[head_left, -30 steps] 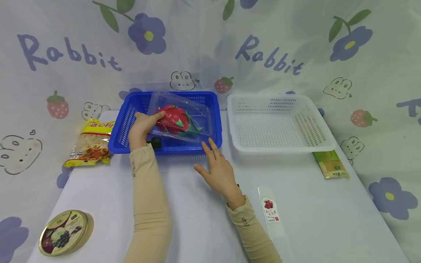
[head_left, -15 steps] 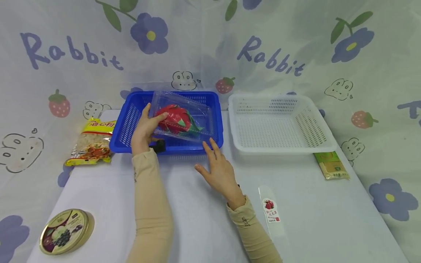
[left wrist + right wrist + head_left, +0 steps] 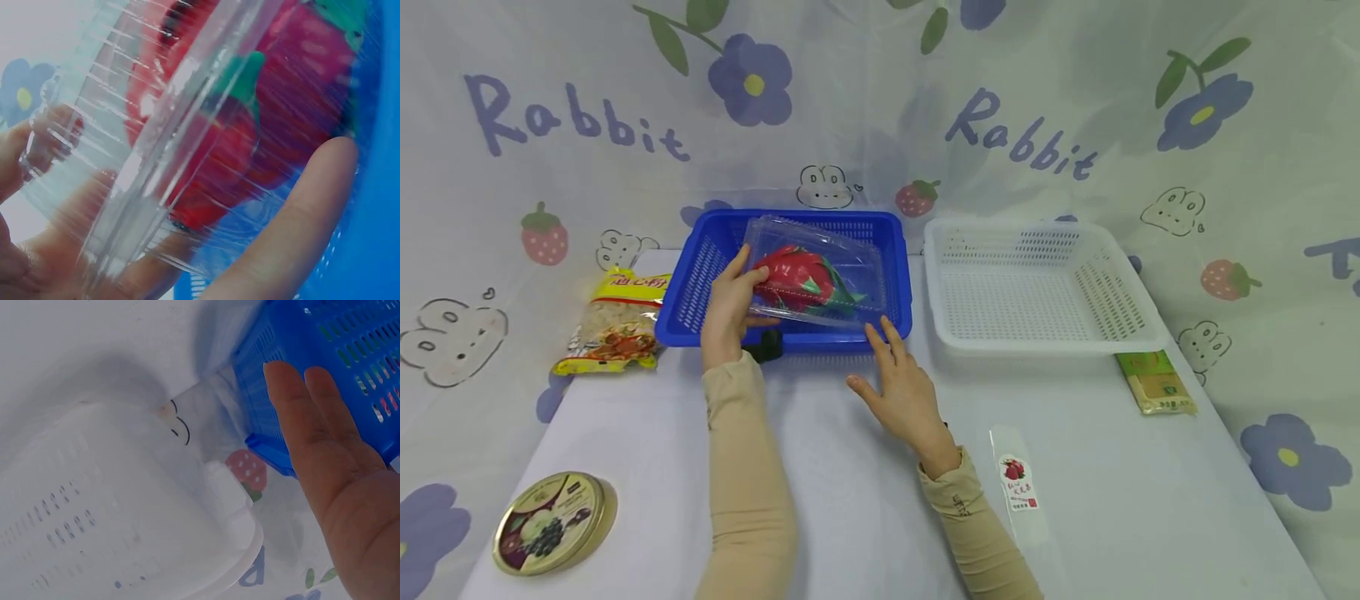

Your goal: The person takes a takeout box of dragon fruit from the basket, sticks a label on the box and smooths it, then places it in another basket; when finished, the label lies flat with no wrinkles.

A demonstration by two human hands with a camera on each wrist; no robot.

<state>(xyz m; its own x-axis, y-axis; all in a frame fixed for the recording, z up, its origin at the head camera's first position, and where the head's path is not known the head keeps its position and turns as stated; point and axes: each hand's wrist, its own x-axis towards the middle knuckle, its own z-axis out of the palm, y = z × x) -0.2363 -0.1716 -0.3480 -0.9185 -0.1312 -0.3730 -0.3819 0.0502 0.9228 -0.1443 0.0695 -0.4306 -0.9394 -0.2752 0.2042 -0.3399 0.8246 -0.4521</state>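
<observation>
"Dragon fruit box [image 3: 842, 240], clear plastic. Where is it?"

"Biggest first: a pale curtain [image 3: 865, 92] printed with rabbits and flowers backs a desk [image 3: 850, 492] under white cloth. On it stand a white basket [image 3: 1007, 312] and, left of it, a blue basket [image 3: 688, 287]. The box lies askew in the blue one's opening, its red fruit [image 3: 792, 277] showing through; how deep it sits I cannot tell. A yellow bag [image 3: 619, 325] flanks that basket."

"Why hold it so?"

"The left hand [image 3: 727, 304] pinches the box's left end between its fingers, probably because thin plastic is slick and buckles if squeezed harder."

"And the right hand [image 3: 906, 396]?"

"Fingers straight, thumb apart, near the box's closest right corner, perhaps to steady it. Contact isn't clear."

"Anything smaller?"

"A round tin [image 3: 548, 525], a stickered strip [image 3: 1018, 483] lying flat and a packet [image 3: 1156, 383] beside the white basket. Tin and packet sit toward the edges, seemingly leaving the arms room."
</observation>
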